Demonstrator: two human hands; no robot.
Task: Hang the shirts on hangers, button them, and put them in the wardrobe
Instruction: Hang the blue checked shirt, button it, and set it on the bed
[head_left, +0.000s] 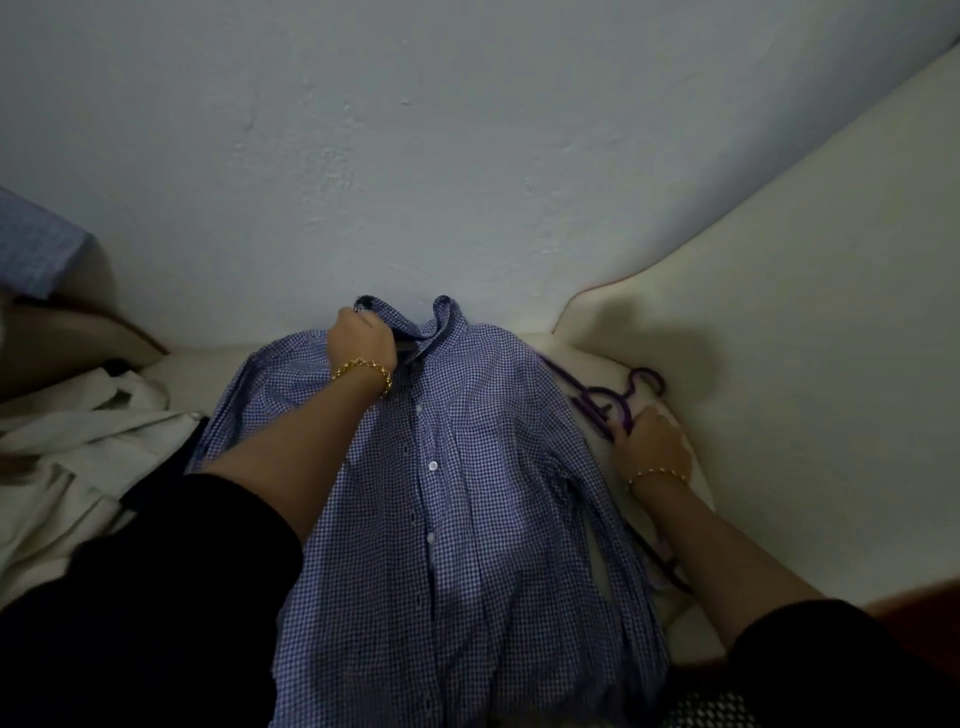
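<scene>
While left hand (361, 338) grips collar (442, 314), gingham shirt (467, 519) (unbuttoned) flat, right hand (649, 444) holding hangers (605, 410).

Shirt (457, 519) hem cut off (bottom edge).

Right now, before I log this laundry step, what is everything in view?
checked shirt: one, blue and white, flat on the cushion, centre
purple hangers: at least two, purple, right of the shirt
pale garment: one, off-white, crumpled at left
checked cloth: one, light blue, far left
cushion: one, cream, under the shirt
wall: one, greyish, behind
bracelets: two, gold, one on each wrist
left hand: one, grips the shirt collar
right hand: one, grips the purple hangers
</scene>
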